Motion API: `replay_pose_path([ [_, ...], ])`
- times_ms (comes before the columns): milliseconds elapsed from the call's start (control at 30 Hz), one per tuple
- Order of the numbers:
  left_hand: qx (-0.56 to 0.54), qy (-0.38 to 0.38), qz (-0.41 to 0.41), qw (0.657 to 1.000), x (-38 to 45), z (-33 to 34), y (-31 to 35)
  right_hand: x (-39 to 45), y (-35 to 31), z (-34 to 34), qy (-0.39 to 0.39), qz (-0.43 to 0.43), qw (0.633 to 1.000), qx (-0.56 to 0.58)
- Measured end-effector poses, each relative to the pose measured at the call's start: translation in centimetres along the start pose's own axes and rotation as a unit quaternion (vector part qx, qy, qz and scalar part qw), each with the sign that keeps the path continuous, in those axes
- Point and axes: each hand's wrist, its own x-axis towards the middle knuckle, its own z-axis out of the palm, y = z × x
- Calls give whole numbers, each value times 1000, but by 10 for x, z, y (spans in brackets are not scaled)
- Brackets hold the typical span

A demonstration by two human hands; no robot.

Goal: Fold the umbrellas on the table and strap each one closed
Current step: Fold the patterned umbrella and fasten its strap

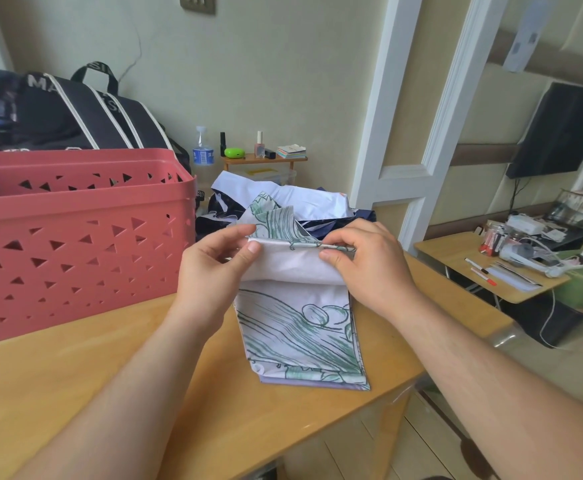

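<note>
Both forearms reach in over a yellow wooden table point(75, 393), in a room with pale walls and white door trim. Left of the left hand point(210, 271) stands a red perforated basket point(75, 237); behind it sits a black bag point(58, 109) with white lettering (only "MA" reads clearly). Between the hands lies a white umbrella with green leaf print point(300, 334), its canopy flattened on the table, stretching toward the camera. The left hand pinches the folded upper edge, and the right hand point(369, 265) pinches the same edge just beside it. Beyond the hands, a dark blue umbrella point(335, 223) lies crumpled.
</note>
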Motion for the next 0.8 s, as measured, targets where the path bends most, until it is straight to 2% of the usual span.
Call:
replay_pose_path([
  [200,201,-65,64,975,-2,-3,-2,-9,5,-11,-2,14,1000,10],
  [333,257,-103,72,958,-1,-6,8,-26,4,-18,-4,-13,1000,16],
  [467,326,-224,154,905,-7,-26,7,-60,12,-13,-14,-60,998,9],
  [567,372,-281,216,858,-18,-40,-8,-85,15,-2,-40,-93,994,-34],
  [633,400,-314,229,830,-25,-45,-17,-97,16,5,-76,-97,991,-55],
  [733,421,-321,218,820,-26,-45,-23,-108,15,12,-123,-106,983,-82],
  [800,432,-286,213,828,-19,-34,-21,-108,13,13,-134,-102,982,-87],
])
